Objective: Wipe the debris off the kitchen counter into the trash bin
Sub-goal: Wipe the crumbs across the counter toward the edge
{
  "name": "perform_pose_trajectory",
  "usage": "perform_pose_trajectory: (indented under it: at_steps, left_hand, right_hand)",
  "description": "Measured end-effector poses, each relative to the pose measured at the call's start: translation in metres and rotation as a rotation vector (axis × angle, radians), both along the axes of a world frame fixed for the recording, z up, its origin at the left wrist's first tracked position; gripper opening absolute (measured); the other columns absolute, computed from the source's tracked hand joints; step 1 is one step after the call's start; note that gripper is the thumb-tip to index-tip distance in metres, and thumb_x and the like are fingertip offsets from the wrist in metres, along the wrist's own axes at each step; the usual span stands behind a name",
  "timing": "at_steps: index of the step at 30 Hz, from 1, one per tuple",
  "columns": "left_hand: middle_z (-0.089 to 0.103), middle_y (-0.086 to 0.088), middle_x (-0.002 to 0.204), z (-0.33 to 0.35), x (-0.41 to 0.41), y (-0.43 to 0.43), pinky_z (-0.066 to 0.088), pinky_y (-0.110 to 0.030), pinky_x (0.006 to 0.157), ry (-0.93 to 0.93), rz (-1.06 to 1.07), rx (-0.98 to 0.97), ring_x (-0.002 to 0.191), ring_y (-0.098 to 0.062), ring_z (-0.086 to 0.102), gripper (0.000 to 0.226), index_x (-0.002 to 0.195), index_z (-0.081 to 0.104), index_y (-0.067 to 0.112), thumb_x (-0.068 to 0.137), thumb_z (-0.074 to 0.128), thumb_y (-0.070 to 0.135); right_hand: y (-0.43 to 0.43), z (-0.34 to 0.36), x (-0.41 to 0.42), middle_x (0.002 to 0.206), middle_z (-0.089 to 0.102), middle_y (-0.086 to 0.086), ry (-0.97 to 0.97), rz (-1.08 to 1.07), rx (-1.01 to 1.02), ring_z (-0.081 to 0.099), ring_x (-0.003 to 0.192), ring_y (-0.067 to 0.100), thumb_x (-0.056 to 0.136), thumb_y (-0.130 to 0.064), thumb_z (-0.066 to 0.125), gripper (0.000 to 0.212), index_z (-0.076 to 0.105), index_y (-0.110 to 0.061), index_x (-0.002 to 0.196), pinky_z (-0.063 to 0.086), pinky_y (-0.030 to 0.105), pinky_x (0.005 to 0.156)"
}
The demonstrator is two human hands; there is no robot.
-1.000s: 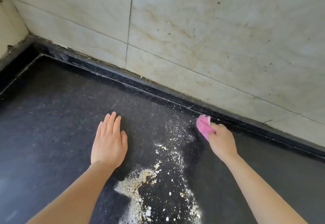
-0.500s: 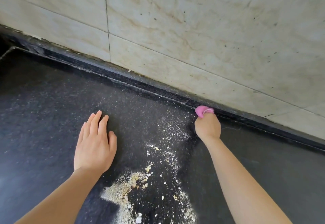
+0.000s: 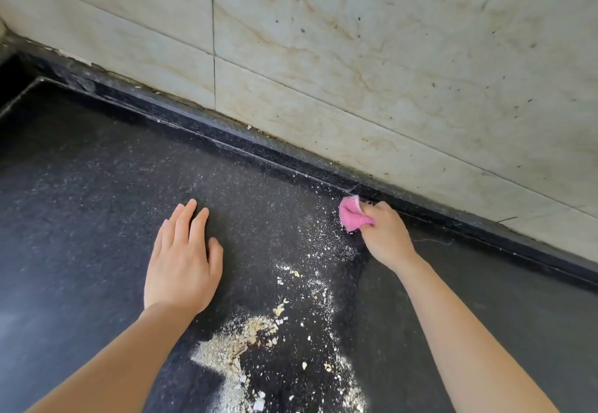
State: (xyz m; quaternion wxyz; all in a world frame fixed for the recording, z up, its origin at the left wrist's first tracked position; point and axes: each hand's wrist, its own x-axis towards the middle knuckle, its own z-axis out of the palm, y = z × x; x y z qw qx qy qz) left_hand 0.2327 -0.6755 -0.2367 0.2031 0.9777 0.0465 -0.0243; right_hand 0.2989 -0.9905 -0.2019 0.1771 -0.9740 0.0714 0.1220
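Pale crumbs and dusty debris [image 3: 246,344] lie in a streak on the black speckled counter [image 3: 84,205], from the back ledge down to the near edge of view. My right hand [image 3: 385,237] grips a bunched pink cloth [image 3: 352,215] and presses it on the counter just in front of the back ledge, at the top of the debris streak. To the left of the debris, my left hand [image 3: 182,263] rests flat on the counter with its fingers together and holds nothing. No trash bin is in view.
A raised black ledge [image 3: 265,150] runs along the back of the counter under a stained beige tiled wall [image 3: 372,66]. A few crumbs sit on that ledge. The counter's corner lies at the far left.
My right hand with the pink cloth has stayed by the back ledge, turning so the cloth now shows to its left. The view has shifted a little; my left hand stays flat.
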Motion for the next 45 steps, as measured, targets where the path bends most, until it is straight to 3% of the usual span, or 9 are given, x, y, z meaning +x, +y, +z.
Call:
perform_pose_trajectory:
  at_steps: [7, 13, 19, 24, 28, 33, 37, 42, 45]
  left_hand:
    - [0.027, -0.006, 0.155, 0.0, 0.0, 0.0, 0.012, -0.039, 0.12, -0.003, 0.003, -0.006, 0.146, -0.022, 0.014, 0.05, 0.144, 0.036, 0.01, 0.097, 0.034, 0.029]
    - [0.029, -0.007, 0.155, -0.002, 0.0, -0.001, 0.013, -0.039, 0.12, -0.018, 0.0, 0.018, 0.146, -0.022, 0.017, 0.057, 0.143, 0.037, 0.01, 0.095, 0.023, 0.036]
    - [0.03, -0.007, 0.154, -0.002, 0.001, 0.0, 0.014, -0.039, 0.12, -0.024, 0.002, 0.02, 0.145, -0.023, 0.018, 0.058, 0.143, 0.038, 0.01, 0.094, 0.021, 0.037]
    - [0.03, -0.007, 0.154, -0.002, 0.0, 0.0, 0.014, -0.039, 0.12, -0.019, 0.003, 0.023, 0.145, -0.023, 0.019, 0.057, 0.142, 0.038, 0.01, 0.095, 0.022, 0.036]
    - [0.031, -0.007, 0.154, -0.002, 0.001, 0.0, 0.014, -0.038, 0.12, -0.022, 0.001, 0.023, 0.145, -0.022, 0.019, 0.057, 0.143, 0.038, 0.01, 0.094, 0.023, 0.036]
    - [0.032, -0.008, 0.153, -0.001, 0.0, 0.0, 0.014, -0.037, 0.119, -0.026, 0.003, 0.016, 0.145, -0.022, 0.019, 0.056, 0.142, 0.039, 0.009, 0.095, 0.025, 0.035]
    - [0.032, -0.009, 0.153, -0.002, 0.0, 0.0, 0.014, -0.038, 0.119, -0.029, 0.0, 0.017, 0.145, -0.023, 0.02, 0.055, 0.142, 0.04, 0.009, 0.095, 0.026, 0.034]
    - [0.031, -0.008, 0.153, -0.001, 0.0, 0.0, 0.014, -0.038, 0.119, -0.029, 0.001, 0.013, 0.145, -0.022, 0.019, 0.055, 0.142, 0.039, 0.009, 0.095, 0.026, 0.034]
    - [0.031, -0.008, 0.154, -0.001, 0.001, 0.0, 0.013, -0.037, 0.12, -0.028, 0.0, 0.01, 0.145, -0.022, 0.019, 0.055, 0.143, 0.039, 0.009, 0.095, 0.027, 0.034]
  right_hand:
    - [0.02, 0.0, 0.003, 0.11, 0.057, 0.009, -0.085, -0.002, -0.176, 0.044, 0.1, 0.03, 0.088, -0.001, 0.044, 0.055, 0.055, -0.029, 0.134, 0.044, 0.041, 0.08]
    - [0.048, 0.011, 0.019, 0.096, 0.062, 0.009, -0.226, 0.051, -0.323, 0.057, 0.09, 0.029, 0.086, -0.001, 0.05, 0.05, 0.062, -0.026, 0.127, 0.039, 0.032, 0.062]
    - [0.063, 0.026, 0.036, 0.069, 0.057, 0.005, -0.012, 0.19, -0.152, 0.058, 0.07, 0.031, 0.084, -0.004, 0.05, 0.036, 0.072, -0.027, 0.101, 0.037, 0.03, 0.054]
    - [0.089, 0.024, 0.038, 0.089, 0.059, 0.01, -0.063, 0.288, -0.39, 0.061, 0.083, 0.03, 0.088, -0.008, 0.053, 0.026, 0.065, -0.01, 0.111, 0.04, 0.031, 0.061]
    - [0.085, 0.034, 0.048, 0.071, 0.06, 0.009, 0.042, 0.28, -0.273, 0.061, 0.069, 0.033, 0.082, -0.003, 0.05, 0.024, 0.07, -0.008, 0.094, 0.042, 0.031, 0.056]
    - [0.109, 0.024, 0.045, 0.099, 0.061, 0.012, -0.077, 0.38, -0.425, 0.063, 0.089, 0.033, 0.088, -0.003, 0.05, 0.033, 0.059, -0.008, 0.119, 0.043, 0.035, 0.063]
    - [0.096, 0.035, 0.057, 0.067, 0.057, 0.004, 0.105, 0.395, -0.286, 0.062, 0.065, 0.026, 0.087, -0.007, 0.049, 0.02, 0.069, -0.009, 0.086, 0.045, 0.03, 0.054]
    - [0.118, 0.025, 0.054, 0.103, 0.06, 0.01, -0.077, 0.434, -0.395, 0.062, 0.088, 0.029, 0.087, 0.001, 0.05, 0.041, 0.055, -0.01, 0.126, 0.048, 0.036, 0.065]
    - [0.118, 0.018, 0.039, 0.108, 0.057, 0.01, -0.038, 0.47, -0.308, 0.057, 0.096, 0.03, 0.088, 0.002, 0.049, 0.041, 0.055, -0.01, 0.127, 0.044, 0.036, 0.07]
